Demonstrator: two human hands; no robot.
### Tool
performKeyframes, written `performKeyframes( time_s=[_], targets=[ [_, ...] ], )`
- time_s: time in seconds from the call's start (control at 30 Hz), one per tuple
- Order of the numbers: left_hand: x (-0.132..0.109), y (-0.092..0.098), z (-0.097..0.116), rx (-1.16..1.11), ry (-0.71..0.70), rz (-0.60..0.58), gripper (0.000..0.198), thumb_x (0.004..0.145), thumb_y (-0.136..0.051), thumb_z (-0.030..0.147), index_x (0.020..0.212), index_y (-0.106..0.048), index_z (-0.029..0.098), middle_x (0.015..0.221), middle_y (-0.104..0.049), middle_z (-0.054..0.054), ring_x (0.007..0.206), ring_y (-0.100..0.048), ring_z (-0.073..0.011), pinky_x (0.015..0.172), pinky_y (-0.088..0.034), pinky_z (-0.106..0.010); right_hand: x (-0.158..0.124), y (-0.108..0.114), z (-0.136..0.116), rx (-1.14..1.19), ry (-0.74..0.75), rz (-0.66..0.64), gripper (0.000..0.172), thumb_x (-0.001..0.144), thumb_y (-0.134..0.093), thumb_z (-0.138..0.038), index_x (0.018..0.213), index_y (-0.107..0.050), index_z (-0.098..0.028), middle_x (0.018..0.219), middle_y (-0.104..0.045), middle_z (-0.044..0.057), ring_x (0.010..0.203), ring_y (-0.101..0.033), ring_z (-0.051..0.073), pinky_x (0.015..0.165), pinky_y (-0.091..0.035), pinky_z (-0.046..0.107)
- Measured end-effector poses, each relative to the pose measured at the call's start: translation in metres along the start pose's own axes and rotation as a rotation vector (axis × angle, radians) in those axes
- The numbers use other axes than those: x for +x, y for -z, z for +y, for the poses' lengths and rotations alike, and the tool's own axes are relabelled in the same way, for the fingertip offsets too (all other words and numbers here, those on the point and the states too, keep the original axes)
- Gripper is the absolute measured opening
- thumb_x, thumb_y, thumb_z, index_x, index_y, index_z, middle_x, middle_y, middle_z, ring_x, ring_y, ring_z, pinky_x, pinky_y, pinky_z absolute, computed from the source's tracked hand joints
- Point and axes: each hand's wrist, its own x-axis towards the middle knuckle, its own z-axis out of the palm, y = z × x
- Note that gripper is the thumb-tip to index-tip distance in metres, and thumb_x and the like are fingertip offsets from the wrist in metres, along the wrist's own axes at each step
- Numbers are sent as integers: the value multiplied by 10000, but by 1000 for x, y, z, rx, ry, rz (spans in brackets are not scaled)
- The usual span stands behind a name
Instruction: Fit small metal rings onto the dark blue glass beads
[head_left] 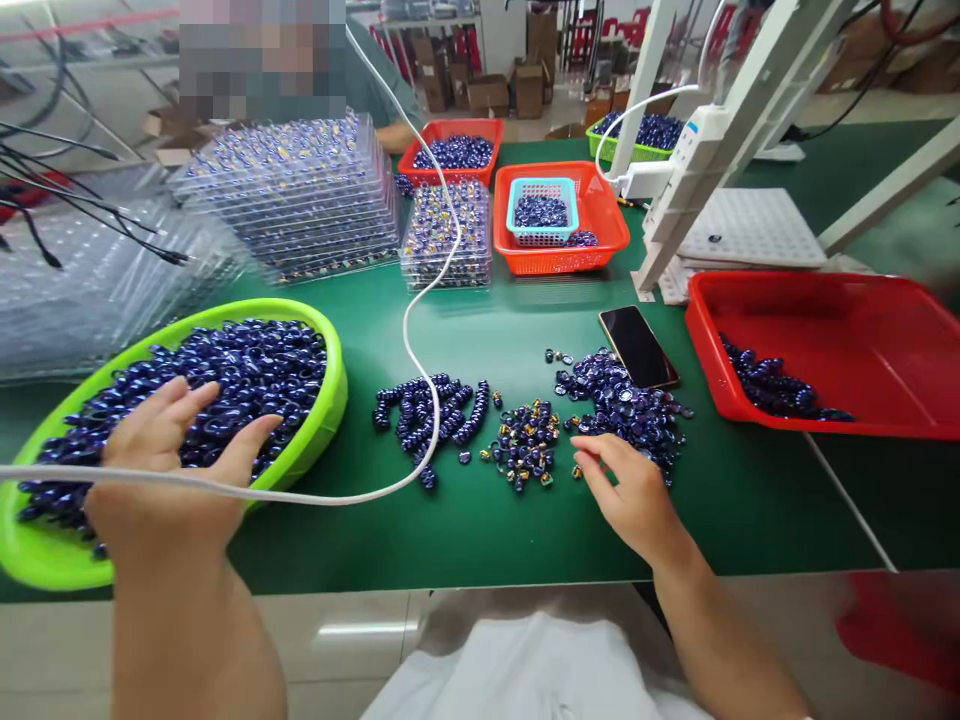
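My left hand [169,460] is over the lime green basket [341,370], its thumb and fingers spread among the shiny dark blue ring-like pieces [247,350]. A white cable [337,497] passes in front of its wrist. My right hand [626,490] has its thumb and fingertips drawn close together at the table. Whatever they hold, if anything, is too small to make out. Beside those fingertips lie a heap of small blue-and-gold pieces [529,440] and a heap of flat dark blue caps [626,400]. Short stacked rows of blue rings [435,410] lie between my hands.
A phone [637,345] rests by the caps. At right stands a red tray [862,350] with blue pieces. Behind are stacked clear trays [300,200], an orange basket [611,235] and a white post [720,140] with a power strip. Another person is across the table.
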Motion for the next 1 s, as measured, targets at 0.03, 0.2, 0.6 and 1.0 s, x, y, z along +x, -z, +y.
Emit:
performKeyframes(
  time_s=[0.03, 0.2, 0.6, 1.0],
  targets=[
    [-1, -2, 7, 44, -64, 9, 618, 515, -930, 237, 1101, -734, 233, 1289, -680, -22, 1190, -606, -336, 1099, -400, -526, 0, -3, -1, -24, 33, -32, 196, 948, -527, -169, 1098, -643, -220, 951, -701, 65, 884, -658, 216, 813, -551, 381],
    [-53, -27, 73, -164, -273, -201, 408, 738, -803, 181, 1128, -696, 234, 1243, -690, -36, 1099, -663, -252, 993, -506, -432, 3, -17, -8, -272, 99, -169, 283, 930, -536, -146, 1199, -619, -183, 1061, -676, 113, 977, -589, 263, 850, -521, 447],
    [-123, -77, 148, -579, -415, -928, 281, 908, -564, 126, 1178, -632, 166, 1144, -675, -139, 1069, -638, -248, 891, -570, -446, -10, 6, 6, -339, -40, -309, 127, 912, -541, -114, 868, -636, -186, 836, -635, 69, 826, -583, 236, 735, -490, 371],
    [-132, -94, 160, -1056, 261, -1171, 250, 857, -678, 284, 1067, -724, 157, 1010, -744, -111, 906, -708, -211, 792, -586, -322, -6, -1, -8, 465, -359, -5, 53, 913, -611, -273, 933, -645, -237, 842, -650, -2, 746, -626, 141, 678, -508, 252]
  ],
)
